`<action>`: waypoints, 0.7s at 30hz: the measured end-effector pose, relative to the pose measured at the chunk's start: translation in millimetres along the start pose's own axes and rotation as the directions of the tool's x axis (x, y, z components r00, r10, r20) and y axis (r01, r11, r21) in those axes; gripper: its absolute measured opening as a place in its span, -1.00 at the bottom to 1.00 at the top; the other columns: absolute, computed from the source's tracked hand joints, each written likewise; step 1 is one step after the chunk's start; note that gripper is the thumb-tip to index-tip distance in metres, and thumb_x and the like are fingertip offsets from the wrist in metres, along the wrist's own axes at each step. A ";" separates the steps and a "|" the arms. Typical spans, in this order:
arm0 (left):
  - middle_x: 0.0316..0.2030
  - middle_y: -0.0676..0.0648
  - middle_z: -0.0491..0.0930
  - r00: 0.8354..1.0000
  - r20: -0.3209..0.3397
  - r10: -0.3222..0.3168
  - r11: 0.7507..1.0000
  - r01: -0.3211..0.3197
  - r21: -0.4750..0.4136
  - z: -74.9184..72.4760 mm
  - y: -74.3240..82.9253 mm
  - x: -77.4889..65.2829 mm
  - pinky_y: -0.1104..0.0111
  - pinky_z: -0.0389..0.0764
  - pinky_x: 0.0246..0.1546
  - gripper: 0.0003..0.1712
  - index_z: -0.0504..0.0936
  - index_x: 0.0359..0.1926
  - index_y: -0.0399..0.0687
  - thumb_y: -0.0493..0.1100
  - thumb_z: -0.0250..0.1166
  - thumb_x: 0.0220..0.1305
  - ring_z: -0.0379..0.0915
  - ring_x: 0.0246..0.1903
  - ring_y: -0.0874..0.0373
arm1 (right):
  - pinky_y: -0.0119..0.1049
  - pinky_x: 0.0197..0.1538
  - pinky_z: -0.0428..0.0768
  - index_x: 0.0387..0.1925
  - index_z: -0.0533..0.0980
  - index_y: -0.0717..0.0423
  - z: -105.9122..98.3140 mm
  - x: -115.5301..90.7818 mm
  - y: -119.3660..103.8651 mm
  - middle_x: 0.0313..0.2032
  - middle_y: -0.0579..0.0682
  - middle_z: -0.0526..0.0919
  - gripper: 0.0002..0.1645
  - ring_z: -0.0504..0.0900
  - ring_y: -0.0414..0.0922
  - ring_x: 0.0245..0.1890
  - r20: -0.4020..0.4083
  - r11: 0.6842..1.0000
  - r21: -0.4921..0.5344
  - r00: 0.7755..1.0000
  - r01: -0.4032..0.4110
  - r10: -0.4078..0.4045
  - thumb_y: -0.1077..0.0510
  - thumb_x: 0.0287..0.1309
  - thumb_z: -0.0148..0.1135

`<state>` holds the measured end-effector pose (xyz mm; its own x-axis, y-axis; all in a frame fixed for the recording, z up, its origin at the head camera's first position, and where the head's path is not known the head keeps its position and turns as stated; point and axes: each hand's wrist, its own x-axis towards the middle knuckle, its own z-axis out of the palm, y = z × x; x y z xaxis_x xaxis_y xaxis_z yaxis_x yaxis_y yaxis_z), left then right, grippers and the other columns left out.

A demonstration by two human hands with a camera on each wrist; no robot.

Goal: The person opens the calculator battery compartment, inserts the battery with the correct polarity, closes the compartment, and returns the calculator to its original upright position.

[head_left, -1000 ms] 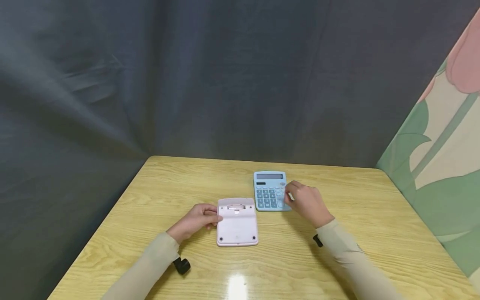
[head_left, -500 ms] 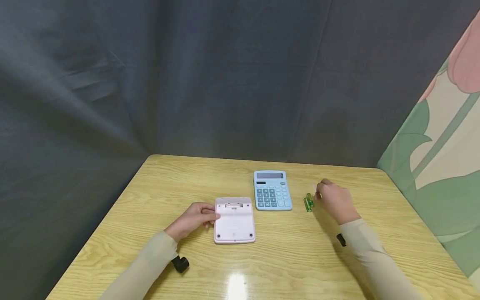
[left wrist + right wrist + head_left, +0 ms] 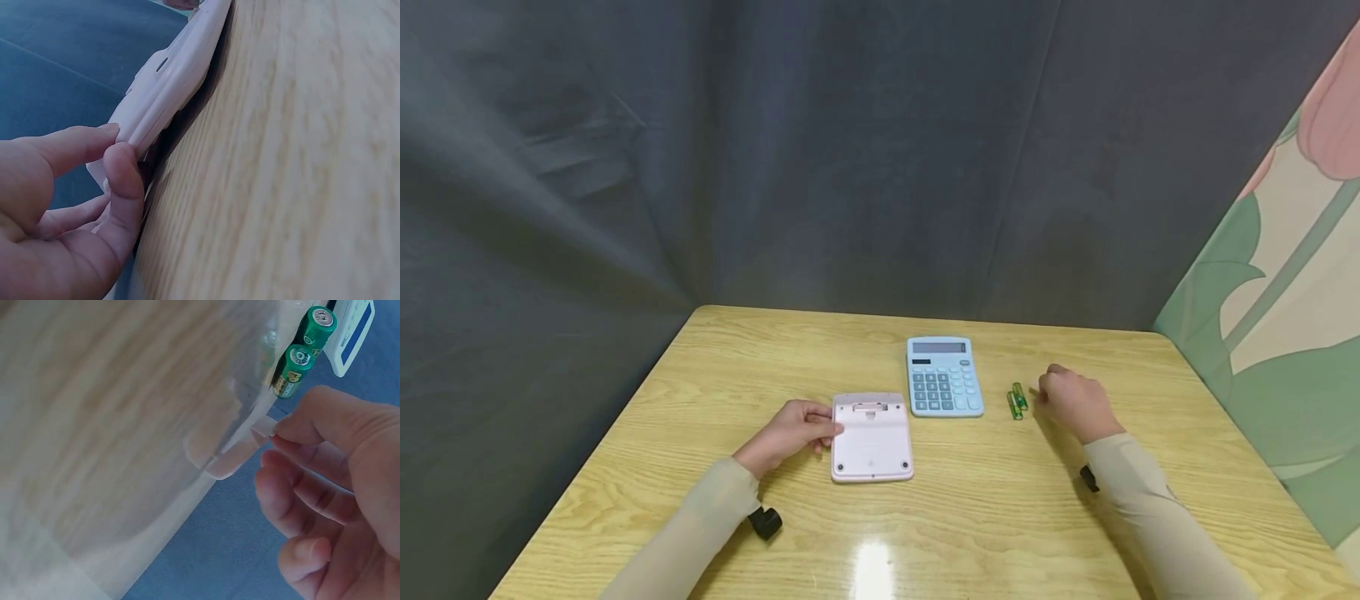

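Observation:
A pale pink calculator (image 3: pixel 872 446) lies face down with its battery slot (image 3: pixel 870 407) uncovered. My left hand (image 3: pixel 793 435) pinches its left edge between thumb and fingers, and the left wrist view shows that side of the calculator (image 3: pixel 169 81) tilted up off the table. To the right, my right hand (image 3: pixel 1075 404) is low over the table beside two green batteries (image 3: pixel 1017 401). In the right wrist view its thumb and forefinger pinch the tab of a small, pale, see-through battery cover (image 3: pixel 234 459). The batteries (image 3: pixel 292 370) stand out just beyond the fingertips.
A light blue calculator (image 3: pixel 945 377) lies face up between the pink one and the batteries. All of it rests on a wooden table (image 3: pixel 970 517). Dark cloth (image 3: pixel 880 167) hangs behind, and a flowered cloth (image 3: pixel 1285 358) borders the right side.
My right hand has moved right, from the blue calculator's edge to beside the batteries, which now show. My left hand keeps its hold on the pink calculator, almost in place.

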<state>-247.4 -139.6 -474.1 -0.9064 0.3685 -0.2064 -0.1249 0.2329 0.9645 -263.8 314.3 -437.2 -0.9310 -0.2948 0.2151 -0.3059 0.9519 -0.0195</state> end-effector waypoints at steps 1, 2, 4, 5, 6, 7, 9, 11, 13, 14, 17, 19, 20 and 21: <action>-0.41 -0.09 0.67 1.000 -0.003 0.001 1.000 -0.001 0.004 0.8 0.4 -0.5 0.46 0.65 -0.44 -0.55 0.54 0.10 -0.52 -0.28 0.36 0.29 0.54 -0.44 0.19 | -0.19 -0.64 0.53 -0.64 0.55 0.13 0.6 0.0 0.4 -0.54 -0.03 0.46 -0.74 0.43 -0.17 -0.64 0.008 1.000 -0.002 1.000 0.000 0.000 0.27 0.10 0.39; -0.39 -0.11 0.67 1.000 -0.007 0.001 1.000 -0.001 0.009 1.4 1.0 -0.9 0.45 0.67 -0.43 -0.55 0.54 0.11 -0.52 -0.28 0.36 0.29 0.55 -0.43 0.19 | -0.18 -0.64 0.53 -0.65 0.55 0.12 1.3 0.1 0.9 -0.55 -0.03 0.46 -0.74 0.42 -0.16 -0.64 0.015 1.000 -0.004 1.000 -0.001 0.001 0.27 0.10 0.39; -0.36 -0.14 0.67 1.000 -0.018 0.003 1.000 -0.003 0.022 2.8 1.0 -0.6 0.43 0.69 -0.42 -0.54 0.54 0.11 -0.52 -0.28 0.36 0.29 0.55 -0.43 0.17 | -0.16 -0.63 0.54 -0.64 0.55 0.11 1.6 0.1 1.1 -0.54 -0.03 0.48 -0.74 0.45 -0.15 -0.62 0.024 1.000 -0.008 1.000 -0.001 0.001 0.27 0.08 0.41; -0.35 -0.16 0.67 1.000 -0.025 0.000 1.000 0.000 0.027 3.7 1.4 -0.5 0.42 0.70 -0.41 -0.54 0.54 0.11 -0.52 -0.28 0.37 0.29 0.56 -0.42 0.16 | -0.15 -0.62 0.55 -0.64 0.55 0.11 2.1 0.3 1.6 -0.54 -0.03 0.48 -0.75 0.46 -0.15 -0.62 0.029 1.000 -0.008 1.000 0.001 0.000 0.27 0.08 0.40; -0.34 -0.17 0.67 0.999 -0.033 -0.002 1.000 0.003 0.030 4.6 1.8 -0.3 0.41 0.70 -0.41 -0.54 0.54 0.10 -0.52 -0.27 0.37 0.29 0.56 -0.42 0.16 | -0.15 -0.62 0.56 -0.63 0.56 0.11 2.1 0.3 1.7 -0.54 -0.03 0.49 -0.77 0.47 -0.15 -0.61 0.033 1.000 -0.007 0.999 0.004 -0.004 0.28 0.07 0.40; -0.34 -0.18 0.67 0.999 -0.042 -0.003 0.999 0.005 0.033 5.8 2.4 -0.3 0.40 0.70 -0.41 -0.54 0.54 0.10 -0.52 -0.27 0.38 0.28 0.56 -0.43 0.15 | -0.14 -0.61 0.57 -0.62 0.57 0.12 2.5 0.4 2.1 -0.53 -0.02 0.50 -0.78 0.48 -0.14 -0.60 0.039 1.000 -0.007 0.999 0.007 -0.007 0.29 0.06 0.40; -0.33 -0.19 0.67 0.998 -0.057 -0.011 0.999 0.013 0.036 7.7 2.8 0.3 0.39 0.71 -0.40 -0.55 0.55 0.09 -0.51 -0.28 0.38 0.28 0.57 -0.43 0.14 | -0.14 -0.60 0.57 -0.62 0.57 0.12 3.3 0.4 2.2 -0.53 -0.02 0.51 -0.79 0.49 -0.14 -0.59 0.049 1.000 -0.002 0.999 0.012 -0.012 0.30 0.05 0.39; -0.33 -0.20 0.67 0.998 -0.067 -0.019 0.999 0.021 0.036 9.5 4.0 -0.3 0.36 0.73 -0.39 -0.56 0.55 0.08 -0.50 -0.28 0.39 0.27 0.57 -0.44 0.13 | -0.14 -0.60 0.57 -0.62 0.56 0.12 4.3 0.4 3.0 -0.53 -0.02 0.52 -0.79 0.48 -0.14 -0.59 0.054 1.000 0.003 0.998 0.013 -0.013 0.31 0.05 0.39; -0.33 -0.21 0.66 0.997 -0.072 -0.026 0.999 0.029 0.032 10.8 4.4 -0.5 0.35 0.74 -0.39 -0.57 0.56 0.08 -0.49 -0.29 0.39 0.27 0.58 -0.44 0.13 | -0.14 -0.60 0.57 -0.63 0.56 0.12 4.8 0.2 3.4 -0.53 -0.01 0.52 -0.78 0.47 -0.14 -0.60 0.057 1.000 0.006 0.998 0.013 -0.013 0.32 0.04 0.38; -0.33 -0.21 0.65 0.997 -0.074 -0.030 0.999 0.033 0.029 11.2 4.8 -0.7 0.34 0.74 -0.39 -0.58 0.56 0.08 -0.49 -0.29 0.38 0.28 0.58 -0.44 0.12 | -0.13 -0.60 0.57 -0.64 0.55 0.11 4.7 0.2 3.3 -0.54 -0.01 0.53 -0.77 0.48 -0.14 -0.60 0.056 1.000 0.009 0.998 0.010 -0.011 0.31 0.05 0.39; -0.33 -0.22 0.64 0.996 -0.080 -0.034 0.999 0.036 0.022 11.8 6.0 -0.9 0.33 0.74 -0.38 -0.60 0.57 0.07 -0.49 -0.30 0.38 0.28 0.58 -0.44 0.12 | -0.13 -0.59 0.56 -0.64 0.53 0.10 3.5 0.2 1.6 -0.55 -0.01 0.55 -0.74 0.48 -0.13 -0.60 0.046 1.000 0.012 0.999 0.001 -0.002 0.30 0.07 0.39; -0.33 -0.22 0.63 0.996 -0.084 -0.038 0.999 0.040 0.014 12.0 6.2 -0.7 0.34 0.75 -0.38 -0.60 0.56 0.07 -0.49 -0.30 0.37 0.28 0.58 -0.44 0.11 | -0.14 -0.60 0.54 -0.63 0.52 0.08 1.7 -0.1 -2.0 -0.56 -0.02 0.57 -0.73 0.47 -0.13 -0.61 0.033 1.000 0.022 0.999 -0.005 0.005 0.29 0.11 0.38; -0.33 -0.22 0.63 0.995 -0.087 -0.038 0.999 0.040 0.012 12.2 6.3 -0.7 0.34 0.75 -0.38 -0.60 0.56 0.07 -0.49 -0.30 0.37 0.28 0.58 -0.44 0.11 | -0.16 -0.61 0.51 -0.61 0.52 0.08 0.5 -0.3 -4.8 -0.57 -0.03 0.57 -0.74 0.46 -0.13 -0.61 0.026 0.999 0.033 1.000 -0.011 0.010 0.29 0.12 0.37; -0.33 -0.23 0.63 0.995 -0.089 -0.036 0.999 0.037 0.012 12.4 5.6 -0.6 0.34 0.75 -0.38 -0.59 0.56 0.07 -0.49 -0.30 0.37 0.28 0.58 -0.44 0.11 | -0.18 -0.61 0.49 -0.59 0.52 0.08 -0.6 -0.4 -8.1 -0.57 -0.04 0.57 -0.76 0.44 -0.14 -0.61 0.023 0.999 0.047 1.000 -0.016 0.015 0.28 0.14 0.35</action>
<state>-242.7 -127.4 -470.6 -0.9337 0.2783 -0.2253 -0.1537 0.2568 0.9542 -260.8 306.7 -436.6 -0.9400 -0.2820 0.1919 -0.2996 0.9516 -0.0691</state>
